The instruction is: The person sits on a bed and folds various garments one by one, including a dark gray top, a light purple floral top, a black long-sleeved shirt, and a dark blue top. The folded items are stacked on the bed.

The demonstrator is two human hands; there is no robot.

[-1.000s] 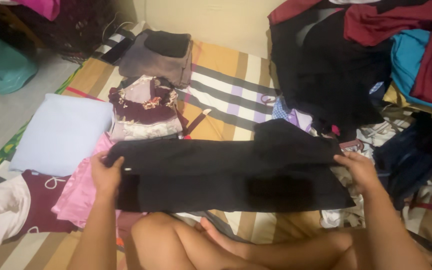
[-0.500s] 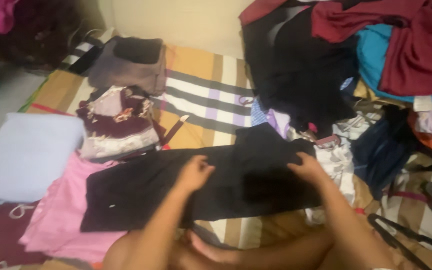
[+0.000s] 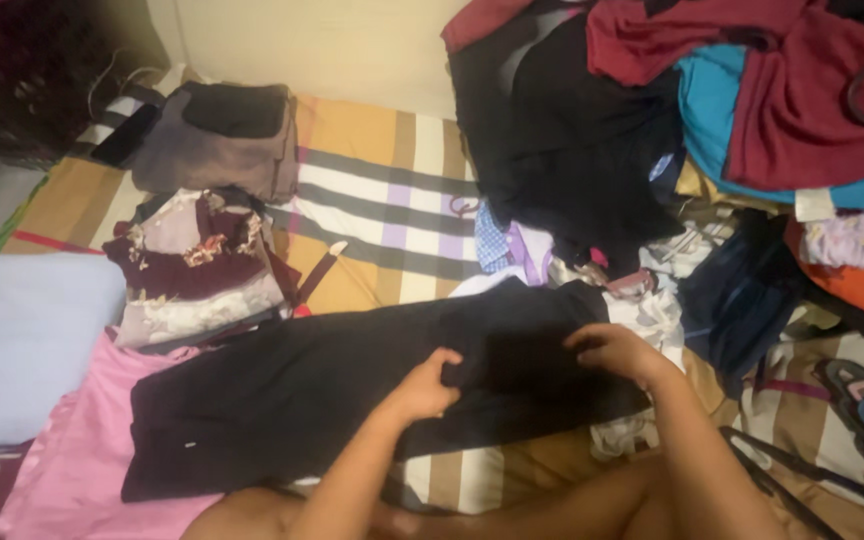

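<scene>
Under both hands' grip (image 3: 430, 385), black trousers (image 3: 282, 400).

Left hand (image 3: 430, 385) pinches black garment (image 3: 352, 395) mid-fold, right hand (image 3: 617, 352) flat on it (striped mat (image 3: 392, 190) underneath), pink cloth (image 3: 82, 470) beside.

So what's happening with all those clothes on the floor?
A person sits on a striped mat with both hands on a black garment spread flat in front of them. The left hand pinches the cloth near its middle, and the right hand presses on it further right. Folded stacks lie to the left: a pink piece, a pale blue one and a maroon patterned one. A big unsorted heap sits at the upper right.
</scene>
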